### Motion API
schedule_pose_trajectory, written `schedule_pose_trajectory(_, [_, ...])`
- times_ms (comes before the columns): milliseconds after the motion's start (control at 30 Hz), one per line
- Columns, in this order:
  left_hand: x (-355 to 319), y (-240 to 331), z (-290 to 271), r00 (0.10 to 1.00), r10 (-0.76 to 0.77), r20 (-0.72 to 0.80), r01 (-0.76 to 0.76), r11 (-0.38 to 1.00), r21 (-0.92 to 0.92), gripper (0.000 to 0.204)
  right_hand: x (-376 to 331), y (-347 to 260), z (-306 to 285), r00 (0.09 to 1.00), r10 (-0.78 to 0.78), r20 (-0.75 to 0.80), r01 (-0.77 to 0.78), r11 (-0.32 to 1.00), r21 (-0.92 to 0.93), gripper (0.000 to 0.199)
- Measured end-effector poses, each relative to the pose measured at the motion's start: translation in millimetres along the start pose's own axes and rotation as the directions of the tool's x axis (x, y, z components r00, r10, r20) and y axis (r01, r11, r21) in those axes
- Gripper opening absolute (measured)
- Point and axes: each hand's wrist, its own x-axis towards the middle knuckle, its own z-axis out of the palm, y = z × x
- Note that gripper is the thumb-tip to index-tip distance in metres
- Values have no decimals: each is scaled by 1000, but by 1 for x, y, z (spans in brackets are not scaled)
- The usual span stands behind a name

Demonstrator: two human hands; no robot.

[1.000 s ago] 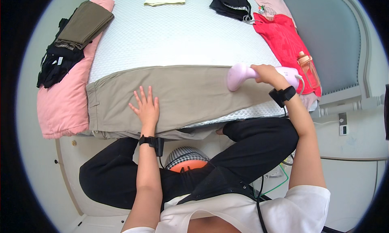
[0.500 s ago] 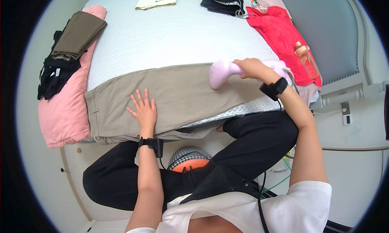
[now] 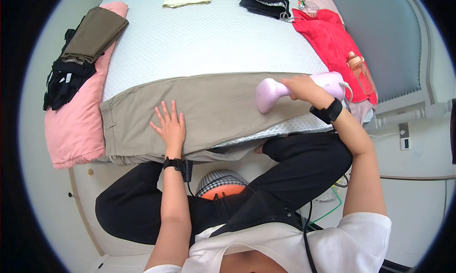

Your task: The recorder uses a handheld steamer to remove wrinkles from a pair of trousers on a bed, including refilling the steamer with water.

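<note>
Khaki trousers (image 3: 213, 111) spread flat across frame centre, waistband toward left, with a pale pink handheld garment steamer (image 3: 289, 88) lying head-down on their right part, centre-right of frame.

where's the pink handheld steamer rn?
Head view, right of centre: the pink handheld steamer is gripped in the right hand, its head on the khaki trousers spread along the bed edge.

Pale quilted bed (image 3: 213, 45): khaki trousers (image 3: 213, 106), pink pillow (image 3: 71, 125), red garment (image 3: 327, 35).

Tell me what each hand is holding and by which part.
The right hand grips the pink garment steamer by its handle. The left hand holds nothing, lying flat on the beige trousers.
</note>
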Motion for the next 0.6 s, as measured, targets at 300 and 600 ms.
schedule_pose_trajectory(300, [1,0,-3,1000,-7,-6,8,1000,28,52,16,-30,-10,999,24,38,-28,996,85,29])
schedule_pose_trajectory(600, [1,-1,-3,1000,-7,5,7,1000,11,52,35,-59,-12,990,-141,-8,141,983,115,32])
